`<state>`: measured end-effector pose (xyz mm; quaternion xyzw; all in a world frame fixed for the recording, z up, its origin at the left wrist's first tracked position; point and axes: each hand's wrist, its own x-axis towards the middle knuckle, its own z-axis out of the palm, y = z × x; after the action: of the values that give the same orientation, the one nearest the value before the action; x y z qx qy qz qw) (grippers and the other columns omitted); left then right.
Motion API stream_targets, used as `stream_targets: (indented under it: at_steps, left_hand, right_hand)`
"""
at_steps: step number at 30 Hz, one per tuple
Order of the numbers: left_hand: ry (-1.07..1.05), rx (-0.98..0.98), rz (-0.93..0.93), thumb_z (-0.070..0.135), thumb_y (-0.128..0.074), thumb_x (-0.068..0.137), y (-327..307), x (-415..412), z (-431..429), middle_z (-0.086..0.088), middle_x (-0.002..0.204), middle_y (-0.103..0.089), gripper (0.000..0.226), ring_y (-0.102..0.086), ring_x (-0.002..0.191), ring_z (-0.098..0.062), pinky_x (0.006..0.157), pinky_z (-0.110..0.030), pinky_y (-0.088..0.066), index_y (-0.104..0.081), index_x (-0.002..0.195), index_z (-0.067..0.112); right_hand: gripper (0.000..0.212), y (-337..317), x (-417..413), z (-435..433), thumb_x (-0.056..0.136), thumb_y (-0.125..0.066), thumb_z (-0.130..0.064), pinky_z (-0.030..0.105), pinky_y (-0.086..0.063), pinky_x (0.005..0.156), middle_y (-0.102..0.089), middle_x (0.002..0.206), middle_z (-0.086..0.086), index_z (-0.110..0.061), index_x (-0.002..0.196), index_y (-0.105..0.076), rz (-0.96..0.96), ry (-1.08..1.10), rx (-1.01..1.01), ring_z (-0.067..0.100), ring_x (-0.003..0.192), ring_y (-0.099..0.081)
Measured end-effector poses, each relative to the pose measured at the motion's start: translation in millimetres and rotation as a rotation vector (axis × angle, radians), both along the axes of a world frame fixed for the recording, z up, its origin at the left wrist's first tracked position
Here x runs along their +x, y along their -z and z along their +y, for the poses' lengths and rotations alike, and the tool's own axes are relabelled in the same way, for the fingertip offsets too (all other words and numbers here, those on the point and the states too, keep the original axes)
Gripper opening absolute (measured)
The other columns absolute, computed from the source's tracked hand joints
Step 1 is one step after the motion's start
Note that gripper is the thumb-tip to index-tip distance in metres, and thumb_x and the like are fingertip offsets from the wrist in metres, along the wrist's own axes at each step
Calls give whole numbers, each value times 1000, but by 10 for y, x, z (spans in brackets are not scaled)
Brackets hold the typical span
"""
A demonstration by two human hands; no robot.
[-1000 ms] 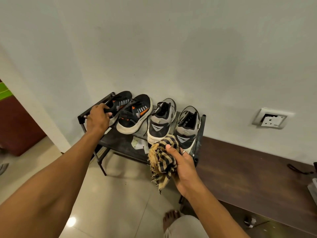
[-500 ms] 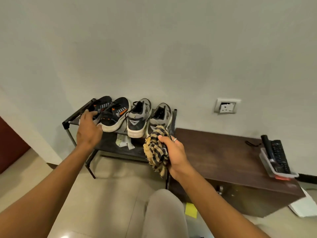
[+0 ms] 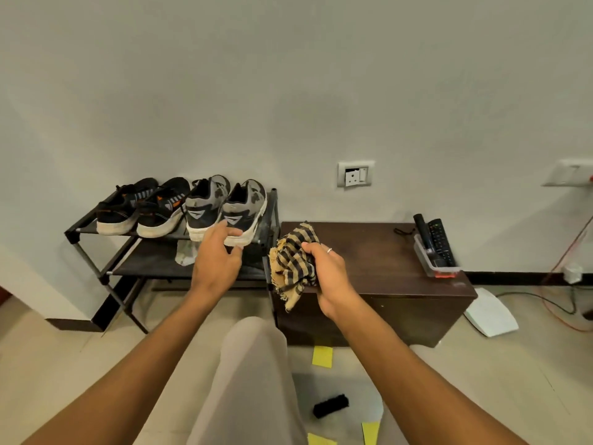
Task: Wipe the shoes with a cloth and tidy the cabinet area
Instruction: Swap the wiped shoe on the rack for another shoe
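Left hand (image 3: 218, 261) reaches to the far-right grey shoe (image 3: 245, 208) on the top shelf of the shoe rack (image 3: 96, 228). Fingertips rest on the toe cap, thumb sits just under the white sole edge, and the fingers are half-curled; can't tell whether it really grips. Right hand (image 3: 332, 279) is clenched round a bunched tan-and-black check cloth (image 3: 290, 263), thumb on top, ring on one finger. The cloth hangs over the near-left corner of the brown bench (image 3: 385, 252), frayed end drooping below the hand.

Four shoes stand in a row on the top shelf, toes facing near. L to R they are a black shoe (image 3: 123, 205), a 2nd black shoe w/ orange mark (image 3: 163, 205), a grey shoe (image 3: 205, 203), then the one under the left hand. The two grey ones touch side by side. Something pale and crumpled (image 3: 185, 253) lies on the lower shelf.

The bench stands just right of the rack, against the wall. A clear tray (image 3: 431, 266) at its far-right end holds remotes. A wall socket (image 3: 355, 173) sits above the bench. On the floor near the person's knee (image 3: 250, 380) are a yellow paper (image 3: 322, 356) and a black brush (image 3: 330, 405). A white flat item (image 3: 489, 313) lies right of the bench.
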<state>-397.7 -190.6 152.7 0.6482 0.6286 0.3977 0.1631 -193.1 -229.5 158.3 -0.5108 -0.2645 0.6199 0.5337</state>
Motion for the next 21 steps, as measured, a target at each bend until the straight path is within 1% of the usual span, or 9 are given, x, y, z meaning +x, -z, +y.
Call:
stream_targets:
  at_steps: [3,5,7,10,12,14,17,19,21]
  left_hand:
    - [44,-115,-176,24,-67,96,93,222,-102,5,121,-68,15,-62,117,-16,95,-27,-46,-69,111,22]
    - [154,-267,-342,37,-63,99,137,325,-151,4,103,-76,19,-72,100,-16,90,-36,-57,-70,109,24]
    - [255,-381,-386,50,-54,100,165,381,-199,0,100,-77,30,-74,95,-18,88,-40,-60,-70,111,27]
    - [324,-452,-361,65,-49,94,220,379,-209,3,106,-75,46,-71,100,-10,90,-33,-57,-69,116,30]
    - [321,-503,-478,56,-60,92,268,330,-178,5,109,-76,43,-71,104,-9,92,-32,-58,-67,123,28]
    - [277,-542,-582,37,-68,94,295,253,-120,3,105,-78,31,-73,101,-12,88,-32,-60,-68,122,24]
    - [166,-567,-614,26,-70,95,441,67,1,0,99,-79,21,-75,97,-19,88,-44,-61,-74,115,20]
    - [105,-591,-642,25,-71,94,595,-83,115,-2,100,-78,19,-74,98,-21,88,-49,-60,-75,112,19]
    - [44,-600,-705,25,-71,94,745,-199,178,-4,102,-78,18,-73,101,-24,89,-52,-59,-76,110,18]
  right_hand:
    - [13,96,138,-52,96,-65,-20,34,-59,75,-79,93,4,-16,103,-74,-24,18,-21,20,92,-75]
    - [12,147,166,-72,97,-63,-18,29,-56,66,-79,91,2,-16,103,-73,-32,13,-46,14,83,-74]
    - [13,206,146,-58,98,-62,-18,29,-56,66,-79,94,4,-15,106,-72,-53,-5,-70,15,83,-75]
    - [16,285,58,-1,100,-61,-20,29,-56,68,-79,97,3,-17,111,-73,-113,-47,-73,16,90,-75]
    - [17,337,-29,53,100,-61,-20,29,-58,70,-79,97,2,-18,112,-73,-142,-76,-53,15,91,-75]
    - [20,389,-118,122,99,-64,-16,32,-61,81,-79,101,1,-17,118,-72,-164,-105,-24,14,95,-75]
    - [38,509,-234,245,95,-69,-12,36,-58,97,-74,117,1,-16,133,-63,-193,-129,3,13,107,-71]
    - [48,624,-326,391,94,-71,-9,31,-56,99,-71,123,4,-12,141,-57,-198,-130,2,12,110,-68]
    - [49,711,-359,470,94,-70,-6,22,-55,91,-71,119,5,-9,141,-56,-214,-103,-8,10,106,-67]
